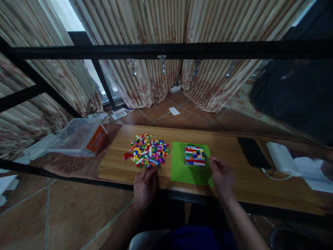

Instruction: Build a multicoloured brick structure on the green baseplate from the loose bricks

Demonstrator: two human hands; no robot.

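The wooden table [229,142] carries everything in reach. A clear plastic box [78,133] lies beyond its left end, tilted on its side. The green studded board [178,170] lies flat near the middle of the table, and the heap of loose bricks [150,151] spreads just to its left; picking from the heap's near edge should disturb it least. The left hand [144,189] is at that near edge, fingers curled; whether they grasp a brick, I cannot tell. The right hand [223,176] is over the board's right edge, thumb and forefinger drawn close together, but any small piece between them is too small to make out. The multicoloured brick block [195,156] sits on the board, just beside those fingertips. For good handling, I judge, line up the studs first, then press straight down, since sideways force could loosen the upper bricks.
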